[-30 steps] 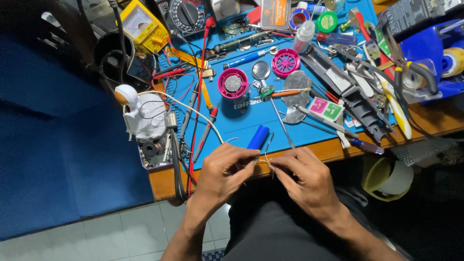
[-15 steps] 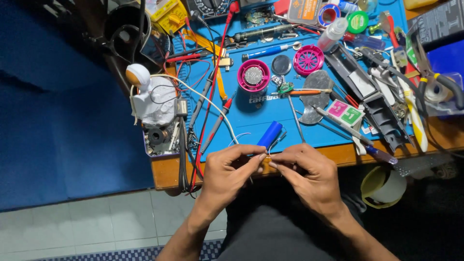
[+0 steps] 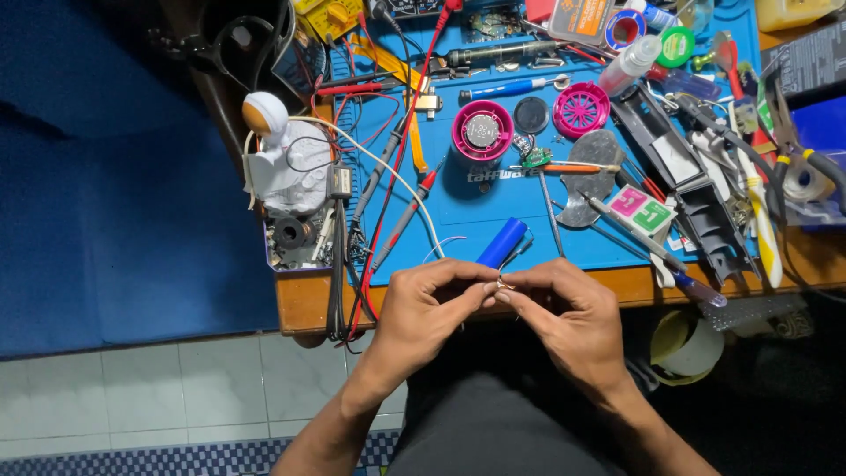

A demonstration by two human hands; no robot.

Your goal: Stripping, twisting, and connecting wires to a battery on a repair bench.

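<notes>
- Pinching thin wires (image 3: 500,283), left hand (image 3: 423,308) and right hand (image 3: 568,313) had fingertips closed on them.
- Wires could snap if twisted hard.
- Battery (image 3: 501,243) might roll off worktop (image 3: 304,300).

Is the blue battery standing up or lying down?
Lying down: the blue battery rests lengthwise on the blue mat.

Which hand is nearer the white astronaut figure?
Left. The left hand lies just below and right of the astronaut figure; the right hand sits farther right, past the blue battery.
</notes>
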